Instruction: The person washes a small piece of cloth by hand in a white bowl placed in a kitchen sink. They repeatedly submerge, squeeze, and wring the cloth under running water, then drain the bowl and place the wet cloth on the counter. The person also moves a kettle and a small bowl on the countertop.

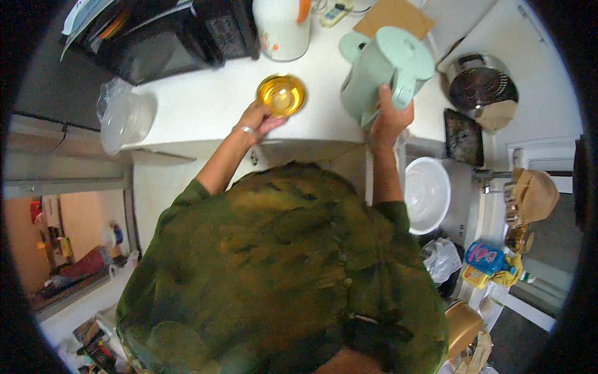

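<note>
My left hand (259, 120), with a bracelet at the wrist, grips the near rim of a shiny gold-coloured bowl (281, 97) over the white countertop (205, 110). No contents can be made out in the bowl. My right hand (393, 122) is closed around the handle of a pale green kettle (366, 77). Its lid (405, 46) is on, and the kettle leans, with its body to the left of the handle. Behind it lies a round green kettle base (351, 47), partly hidden.
Behind the counter stand a black microwave oven (159, 56) and a white thermos jug (282, 32) with an orange part. A plastic-wrapped container (128, 117) sits at the left. To the right are a steel pot (481, 84), a dark board (463, 136) and a white basin (426, 196).
</note>
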Demonstrator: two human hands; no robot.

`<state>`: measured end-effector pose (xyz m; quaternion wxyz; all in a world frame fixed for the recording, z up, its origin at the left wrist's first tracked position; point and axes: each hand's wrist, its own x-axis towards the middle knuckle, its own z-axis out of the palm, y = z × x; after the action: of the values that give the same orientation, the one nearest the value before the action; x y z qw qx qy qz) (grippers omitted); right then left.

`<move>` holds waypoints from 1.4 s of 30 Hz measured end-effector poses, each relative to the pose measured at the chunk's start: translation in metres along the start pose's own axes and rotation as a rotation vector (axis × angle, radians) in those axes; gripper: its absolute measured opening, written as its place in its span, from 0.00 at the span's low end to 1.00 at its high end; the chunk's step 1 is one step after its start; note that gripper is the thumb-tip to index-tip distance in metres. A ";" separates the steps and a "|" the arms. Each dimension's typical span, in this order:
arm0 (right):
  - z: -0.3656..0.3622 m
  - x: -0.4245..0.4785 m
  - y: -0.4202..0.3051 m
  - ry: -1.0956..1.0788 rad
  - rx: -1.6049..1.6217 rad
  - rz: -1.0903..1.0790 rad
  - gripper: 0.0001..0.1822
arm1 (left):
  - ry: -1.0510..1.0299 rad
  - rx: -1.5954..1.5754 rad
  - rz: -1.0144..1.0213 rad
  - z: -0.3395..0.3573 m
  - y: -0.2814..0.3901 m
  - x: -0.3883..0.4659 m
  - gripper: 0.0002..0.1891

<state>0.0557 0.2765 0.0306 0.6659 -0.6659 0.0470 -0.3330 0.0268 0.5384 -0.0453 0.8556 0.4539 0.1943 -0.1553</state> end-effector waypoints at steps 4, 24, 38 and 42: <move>-0.007 -0.003 -0.038 -0.067 0.063 0.193 0.13 | 0.010 -0.025 -0.014 -0.013 0.007 -0.010 0.20; -0.003 0.013 -0.105 -0.748 -0.374 0.097 0.20 | 0.125 -0.113 0.015 -0.049 0.002 -0.013 0.33; 0.035 0.022 -0.127 -0.953 -0.576 0.198 0.18 | 0.227 -0.170 0.070 -0.080 0.003 -0.033 0.13; 0.040 0.025 -0.126 -0.965 -0.594 0.202 0.19 | 0.218 -0.192 0.062 -0.081 0.002 -0.029 0.13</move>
<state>0.0468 0.3117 0.1600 0.4247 -0.8932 -0.1073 0.1012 -0.0131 0.6100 -0.0712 0.8733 0.3900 0.2859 -0.0592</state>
